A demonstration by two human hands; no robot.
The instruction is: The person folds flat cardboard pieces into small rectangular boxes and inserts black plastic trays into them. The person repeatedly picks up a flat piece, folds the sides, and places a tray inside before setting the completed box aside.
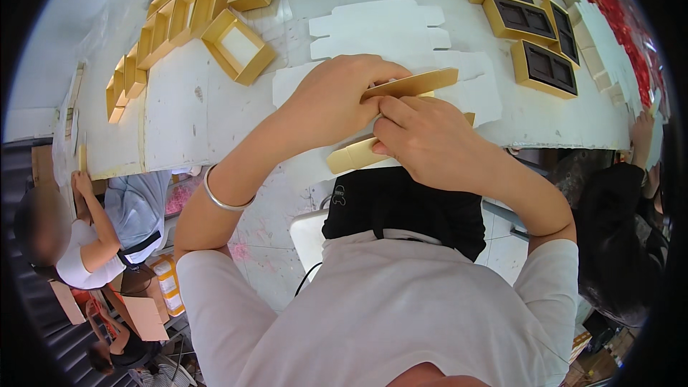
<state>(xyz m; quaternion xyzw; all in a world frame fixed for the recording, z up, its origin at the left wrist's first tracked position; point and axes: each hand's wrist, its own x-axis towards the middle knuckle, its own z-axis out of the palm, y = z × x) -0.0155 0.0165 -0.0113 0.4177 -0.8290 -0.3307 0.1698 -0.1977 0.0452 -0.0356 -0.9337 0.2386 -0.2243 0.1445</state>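
left hand (351,86) closed at the far left end of a gold card piece (423,84), pinching its raised panel between thumb and fingers; some fingertips are hidden behind the card. right hand (437,140) set just beside it, fingers curled inward and gripping the same piece – its thumb lies at the lower gold panel, which slants down to the left below the knuckles. how the two panels join cannot be told, as the hands cover the middle.

location of the gold card piece: in front of the person's torso, above the near edge of a white table (215,125). white flat blanks (380,21) lie on the table beyond and beneath the hands. a bracelet (223,205) is worn on the left forearm.

left side of table: gold trays (132,79) in a bent row, with a separate gold box (254,66), white inside, set at an angle near them. right side: gold boxes (542,89) fitted with black inserts (550,68) – grouped closely, with red material (609,0) farther out. a co-worker (92,258) is at the left table edge; a person in dark clothing (616,229) is at the right.
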